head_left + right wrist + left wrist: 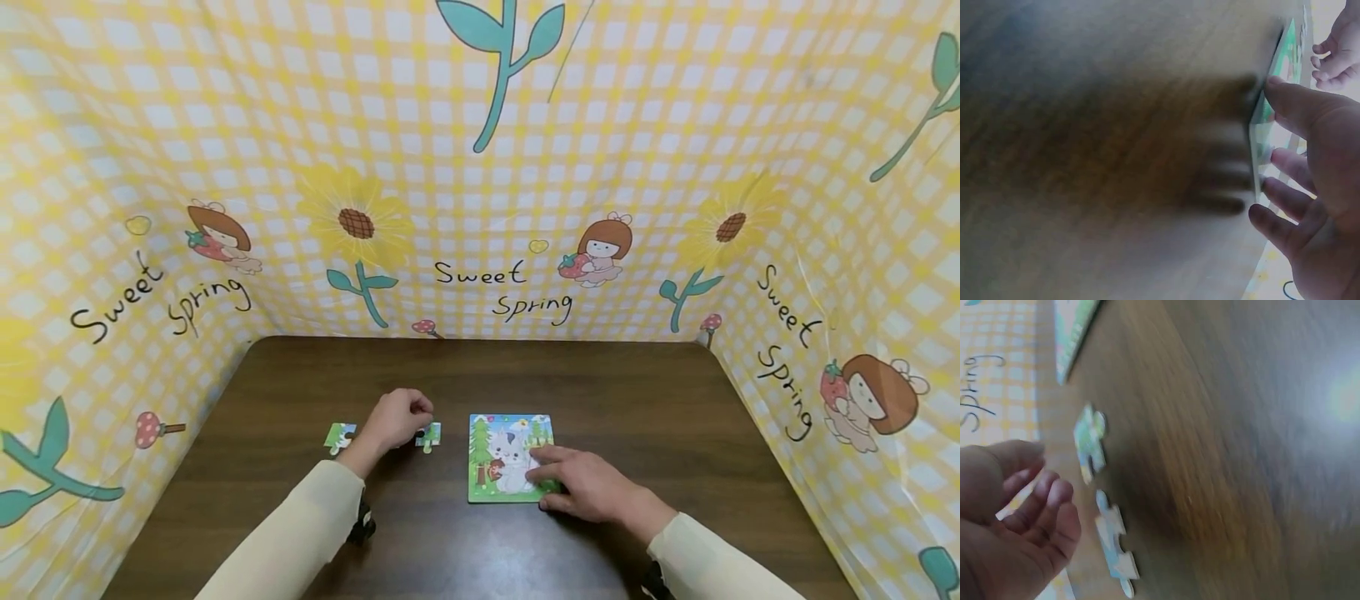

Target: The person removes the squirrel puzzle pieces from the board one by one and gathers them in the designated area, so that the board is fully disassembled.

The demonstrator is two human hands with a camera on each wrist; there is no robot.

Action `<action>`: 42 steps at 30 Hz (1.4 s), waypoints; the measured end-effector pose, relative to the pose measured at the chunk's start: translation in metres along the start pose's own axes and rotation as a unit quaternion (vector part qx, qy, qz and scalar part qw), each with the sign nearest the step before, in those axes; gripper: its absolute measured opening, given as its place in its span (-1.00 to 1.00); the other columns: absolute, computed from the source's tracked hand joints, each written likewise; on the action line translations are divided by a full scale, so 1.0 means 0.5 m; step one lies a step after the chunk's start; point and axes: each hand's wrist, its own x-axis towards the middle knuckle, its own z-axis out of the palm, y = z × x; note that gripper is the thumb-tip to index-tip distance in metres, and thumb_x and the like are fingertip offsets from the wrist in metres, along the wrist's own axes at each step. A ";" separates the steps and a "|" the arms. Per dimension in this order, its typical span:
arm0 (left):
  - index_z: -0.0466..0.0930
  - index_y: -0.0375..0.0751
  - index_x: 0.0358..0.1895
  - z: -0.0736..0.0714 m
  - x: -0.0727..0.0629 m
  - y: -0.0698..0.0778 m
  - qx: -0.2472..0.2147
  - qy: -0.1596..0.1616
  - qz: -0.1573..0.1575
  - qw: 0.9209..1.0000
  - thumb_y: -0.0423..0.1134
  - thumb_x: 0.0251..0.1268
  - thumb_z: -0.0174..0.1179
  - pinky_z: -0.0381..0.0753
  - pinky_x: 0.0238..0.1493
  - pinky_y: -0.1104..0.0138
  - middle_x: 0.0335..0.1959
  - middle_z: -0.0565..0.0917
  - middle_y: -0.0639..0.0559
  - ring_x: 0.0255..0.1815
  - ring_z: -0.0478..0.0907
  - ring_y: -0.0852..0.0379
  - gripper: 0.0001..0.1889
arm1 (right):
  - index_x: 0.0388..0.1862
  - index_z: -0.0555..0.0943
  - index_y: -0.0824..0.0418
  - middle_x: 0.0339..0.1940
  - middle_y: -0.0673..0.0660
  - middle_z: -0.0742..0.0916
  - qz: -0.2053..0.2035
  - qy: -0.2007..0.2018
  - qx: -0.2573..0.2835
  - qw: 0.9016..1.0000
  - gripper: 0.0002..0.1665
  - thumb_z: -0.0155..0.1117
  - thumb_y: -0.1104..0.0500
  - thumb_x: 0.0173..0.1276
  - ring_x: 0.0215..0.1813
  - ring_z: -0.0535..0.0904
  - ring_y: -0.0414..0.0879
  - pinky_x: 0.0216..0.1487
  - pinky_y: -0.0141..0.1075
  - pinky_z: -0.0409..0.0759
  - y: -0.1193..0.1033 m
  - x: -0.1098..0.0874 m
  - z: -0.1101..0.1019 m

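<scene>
A square puzzle board with a picture of a white animal among trees lies flat on the dark table. My right hand rests at its right side, fingers spread over the picture and thumb near the lower right corner. Left of the board, my left hand hovers low over loose puzzle pieces, its fingers loosely bent with nothing between them. A green and blue piece shows beside its fingertips. Another, mostly green piece lies left of the wrist. In the left wrist view, a pale blue piece lies below the fingers.
The brown wooden table is enclosed at the back and both sides by a yellow checked cloth with printed flowers and lettering.
</scene>
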 end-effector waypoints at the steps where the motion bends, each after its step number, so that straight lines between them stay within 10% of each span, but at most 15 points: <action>1: 0.76 -0.17 -0.19 0.003 -0.004 0.007 -0.012 -0.001 0.010 1.000 -0.29 0.36 0.32 0.62 -0.17 0.19 -0.31 0.72 0.05 -0.31 0.56 0.13 -0.92 | 0.31 0.65 -0.10 0.50 0.09 0.52 -0.001 -0.002 -0.001 1.000 -0.51 0.34 -0.14 0.45 0.44 0.51 0.04 0.29 0.03 0.57 -0.001 0.001 -0.002; 9: 0.76 -0.18 -0.06 0.061 -0.033 0.059 -0.064 -0.076 0.054 0.994 -0.27 0.36 0.34 0.61 -0.21 0.23 -0.28 0.69 0.08 -0.29 0.55 0.14 -0.84 | 0.29 0.66 -0.06 0.40 0.11 0.58 -0.002 0.014 -0.020 1.000 -0.53 0.35 -0.10 0.45 0.30 0.59 0.04 0.23 0.01 0.60 -0.012 0.024 -0.016; 19: 0.76 -0.27 -0.04 0.110 -0.034 0.091 0.021 -0.089 0.118 0.989 -0.28 0.21 0.39 0.48 -0.23 0.24 -0.34 0.62 0.00 -0.32 0.45 0.14 -0.74 | 0.40 0.58 -0.08 0.50 0.14 0.51 -0.014 0.026 -0.030 0.999 -0.34 0.34 -0.27 0.40 0.48 0.44 0.07 0.36 0.00 0.52 -0.027 0.042 0.009; 42: 0.77 -0.22 -0.19 0.118 -0.025 0.095 0.007 -0.095 0.058 0.994 -0.27 0.23 0.39 0.55 -0.17 0.23 -0.33 0.63 0.06 -0.31 0.50 0.17 -0.86 | 0.42 0.56 -0.15 0.52 0.12 0.49 -0.013 0.003 -0.045 0.999 -0.39 0.33 -0.21 0.43 0.52 0.40 0.05 0.43 -0.02 0.45 -0.031 0.045 0.013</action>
